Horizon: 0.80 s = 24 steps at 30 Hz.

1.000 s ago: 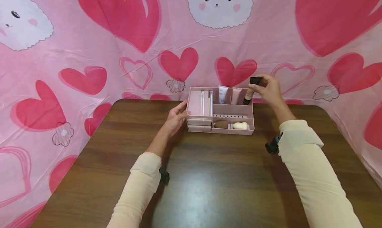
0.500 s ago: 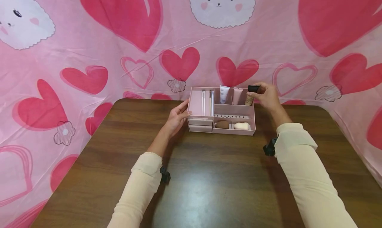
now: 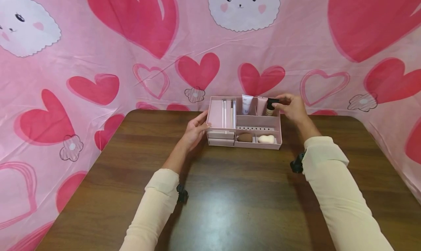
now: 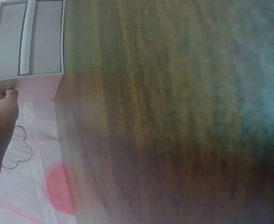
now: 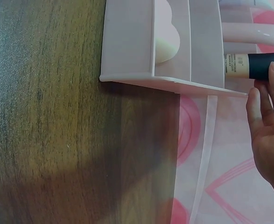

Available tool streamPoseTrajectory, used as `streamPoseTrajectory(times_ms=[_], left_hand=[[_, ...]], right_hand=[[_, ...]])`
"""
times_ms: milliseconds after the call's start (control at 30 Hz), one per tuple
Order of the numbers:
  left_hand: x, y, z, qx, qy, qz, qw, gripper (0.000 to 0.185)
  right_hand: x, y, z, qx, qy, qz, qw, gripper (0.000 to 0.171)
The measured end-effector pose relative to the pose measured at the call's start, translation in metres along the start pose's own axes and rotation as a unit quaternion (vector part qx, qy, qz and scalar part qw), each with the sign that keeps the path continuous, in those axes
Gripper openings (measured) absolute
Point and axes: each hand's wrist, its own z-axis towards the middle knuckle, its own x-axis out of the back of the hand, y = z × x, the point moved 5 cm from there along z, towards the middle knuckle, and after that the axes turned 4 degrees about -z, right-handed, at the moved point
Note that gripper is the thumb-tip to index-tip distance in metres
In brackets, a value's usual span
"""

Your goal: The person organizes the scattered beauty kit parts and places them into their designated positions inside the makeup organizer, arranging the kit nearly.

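While the left hand rests with relaxed fingers against the left end of the pink organizer, the right hand pinches the black cap of a beige foundation bottle — the bottle stands upright in the back right compartment, just beside a pink tube and a white tube. Two brushes lie in the left-hand tray above two small drawers. At the front, a brown sponge and a pale sponge sit side by side in the low compartment. All of this stands at the far edge of the dark wooden table — behind it hangs a pink cloth printed with red hearts.
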Motion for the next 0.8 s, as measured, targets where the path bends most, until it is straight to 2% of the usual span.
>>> streamPoseTrajectory(times_ms=[433, 500, 567, 700, 800], left_hand=[[0.003, -0.001, -0.001, 0.014, 0.013, 0.017, 0.9997, 0.065], [0.004, 0.000, -0.001, 0.012, 0.023, 0.040, 0.9988, 0.063], [0.004, 0.002, -0.003, 0.005, 0.039, 0.084, 0.9957, 0.060], [0.002, 0.006, -0.009, -0.013, 0.073, 0.172, 0.9823, 0.053], [0.002, 0.007, -0.013, -0.016, 0.087, 0.197, 0.9764, 0.048]], right_hand=[[-0.002, 0.000, -0.002, 0.004, -0.003, 0.004, 1.000, 0.035], [-0.002, -0.001, -0.003, 0.006, -0.005, 0.004, 1.000, 0.034], [-0.002, -0.001, -0.003, 0.007, -0.006, 0.000, 1.000, 0.034], [-0.002, -0.001, -0.003, 0.013, -0.006, -0.016, 1.000, 0.036], [-0.002, -0.001, -0.006, 0.014, -0.014, -0.011, 1.000, 0.043]])
